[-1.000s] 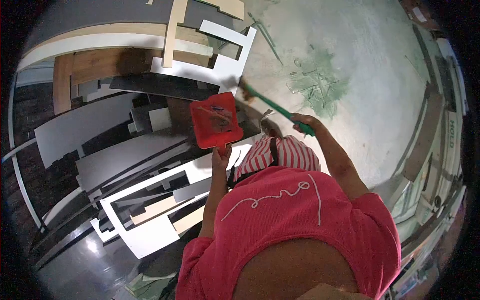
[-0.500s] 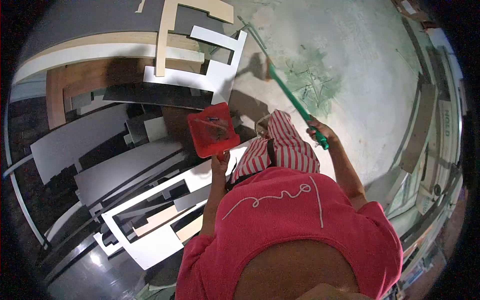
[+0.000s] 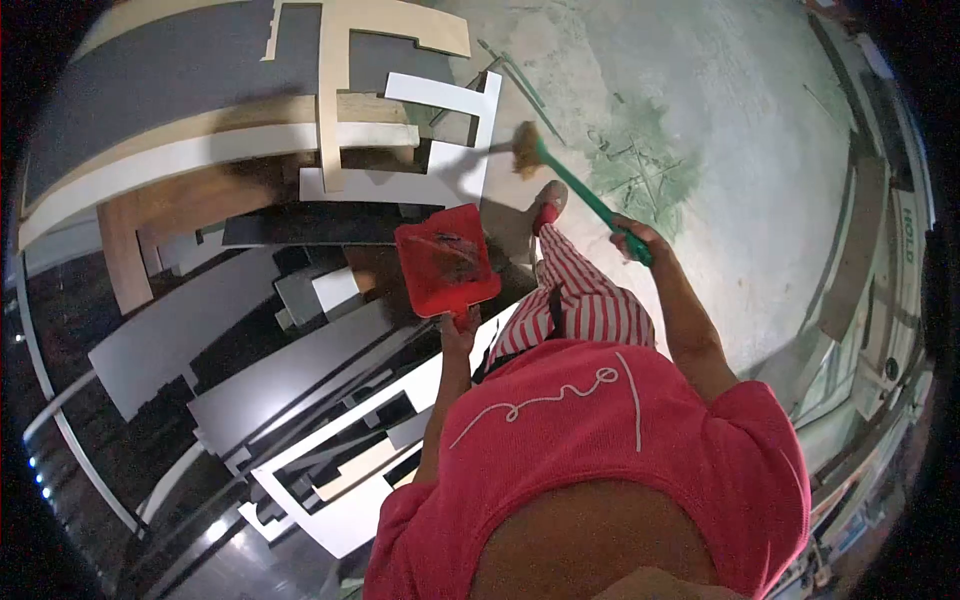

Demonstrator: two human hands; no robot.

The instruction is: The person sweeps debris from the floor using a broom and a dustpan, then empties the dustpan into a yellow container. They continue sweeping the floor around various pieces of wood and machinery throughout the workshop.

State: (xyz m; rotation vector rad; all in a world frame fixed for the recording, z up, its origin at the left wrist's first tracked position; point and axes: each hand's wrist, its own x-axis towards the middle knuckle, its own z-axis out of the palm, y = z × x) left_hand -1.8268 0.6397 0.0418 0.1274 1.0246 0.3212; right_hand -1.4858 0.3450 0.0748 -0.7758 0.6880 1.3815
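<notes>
My left hand (image 3: 460,330) is closed round the handle of a red dustpan (image 3: 447,262), which has dark debris in its tray. To the right, my right hand (image 3: 640,240) grips the end of a green-handled brush (image 3: 592,200). The brush's tan bristles (image 3: 526,150) are over the floor near my shoe (image 3: 551,195). Beyond the brush, a patch of green dust and thin scraps (image 3: 645,170) lies on the pale floor (image 3: 740,130).
Cut white and tan boards (image 3: 335,100) are stacked at the upper left, one jutting over the floor. Grey panels (image 3: 185,325) and a white frame (image 3: 330,525) fill the left side. Long planks (image 3: 860,250) line the right edge. A thin green strip (image 3: 525,80) lies on the floor.
The brush's bristles have come into clearer view beside my foot, and my shoe now shows. The dustpan sits slightly further right in view. Both hands keep their holds.
</notes>
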